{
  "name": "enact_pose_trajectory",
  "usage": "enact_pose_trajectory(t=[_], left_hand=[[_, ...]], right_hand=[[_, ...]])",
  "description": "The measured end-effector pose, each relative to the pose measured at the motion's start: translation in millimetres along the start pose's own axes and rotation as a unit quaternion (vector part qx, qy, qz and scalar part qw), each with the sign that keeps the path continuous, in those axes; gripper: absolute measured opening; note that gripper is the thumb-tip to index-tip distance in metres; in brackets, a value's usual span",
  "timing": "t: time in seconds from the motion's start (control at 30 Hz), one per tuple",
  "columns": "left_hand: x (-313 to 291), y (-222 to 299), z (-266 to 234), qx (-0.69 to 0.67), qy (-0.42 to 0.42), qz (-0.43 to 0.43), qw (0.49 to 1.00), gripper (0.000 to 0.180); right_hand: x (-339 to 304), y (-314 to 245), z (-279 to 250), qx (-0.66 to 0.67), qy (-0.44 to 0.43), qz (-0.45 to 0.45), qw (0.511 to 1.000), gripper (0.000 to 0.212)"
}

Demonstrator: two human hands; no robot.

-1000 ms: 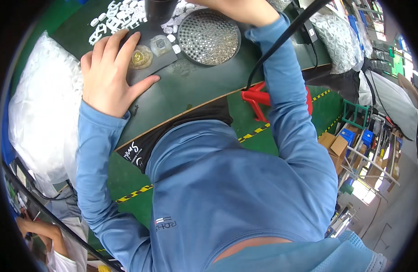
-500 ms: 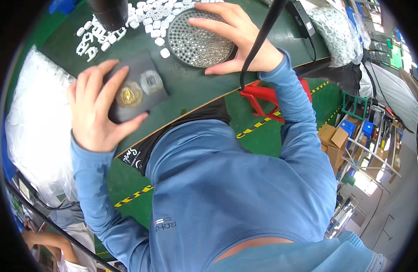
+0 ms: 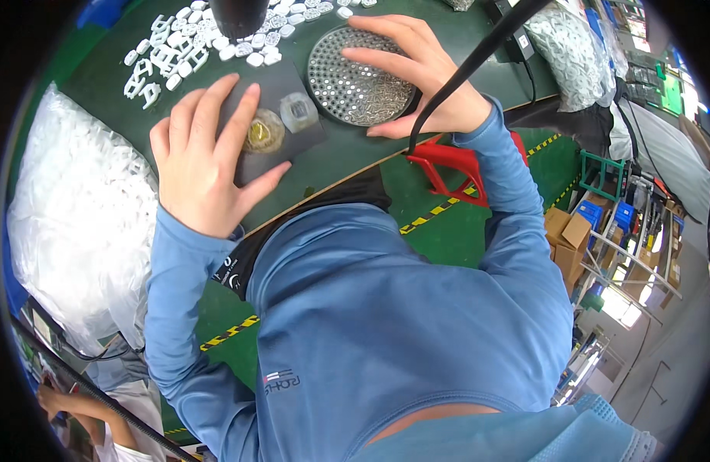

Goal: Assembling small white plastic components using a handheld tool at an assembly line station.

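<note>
My left hand [image 3: 201, 162] spans the left side of a flat dark grey plate [image 3: 295, 80], fingers over its far side and thumb along its near edge. On the plate sit a round clear fixture [image 3: 265, 131] with a yellowish centre and a pale, translucent block [image 3: 298, 112]. To the right, my right hand [image 3: 439, 81] grips the rim of a round perforated tray [image 3: 328, 73], fingers curved over it and thumb at the near side. Many small silver metal pieces [image 3: 382, 102] lie in the tray, too small to name exactly.
White plastic parts [image 3: 181, 50] are heaped on the green table beyond the plate. A black cylindrical tool [image 3: 239, 15] hangs above them. Big clear bags [image 3: 85, 208] of white parts stand left. A black cable [image 3: 478, 65] crosses near my right hand. A red stool [image 3: 451, 173] stands below.
Both hands have shifted right. The plate with its fixtures has moved right and slightly away from me under my left hand; the round tray has moved right and slightly nearer with my right hand.
</note>
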State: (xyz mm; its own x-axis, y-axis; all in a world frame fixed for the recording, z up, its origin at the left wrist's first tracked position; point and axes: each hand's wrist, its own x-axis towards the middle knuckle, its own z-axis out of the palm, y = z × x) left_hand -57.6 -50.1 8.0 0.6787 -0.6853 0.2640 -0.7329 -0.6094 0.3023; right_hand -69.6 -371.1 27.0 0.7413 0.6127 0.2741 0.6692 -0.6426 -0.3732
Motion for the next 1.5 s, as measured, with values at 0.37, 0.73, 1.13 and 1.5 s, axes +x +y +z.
enact_pose_trajectory(t=[0.37,0.73,1.13,1.5], left_hand=[[12.5,-33.4,2.2,0.046,0.049,-0.018,0.998,0.081],[77.9,-133.8,-28.2,-0.007,0.12,0.004,0.993,0.035],[77.9,-156.0,17.7,0.06,0.052,0.008,0.997,0.036],[80.0,-157.9,12.3,0.01,0.034,0.059,0.998,0.036]], right_hand=[[36.6,17.2,7.6,0.009,0.054,-0.043,0.998,0.087],[98.8,45.1,-27.7,0.093,0.07,0.122,0.986,0.033],[139.8,74.4,13.5,0.115,-0.043,0.101,0.987,0.021],[124.8,45.4,-8.9,0.338,0.135,0.077,0.928,0.022]])
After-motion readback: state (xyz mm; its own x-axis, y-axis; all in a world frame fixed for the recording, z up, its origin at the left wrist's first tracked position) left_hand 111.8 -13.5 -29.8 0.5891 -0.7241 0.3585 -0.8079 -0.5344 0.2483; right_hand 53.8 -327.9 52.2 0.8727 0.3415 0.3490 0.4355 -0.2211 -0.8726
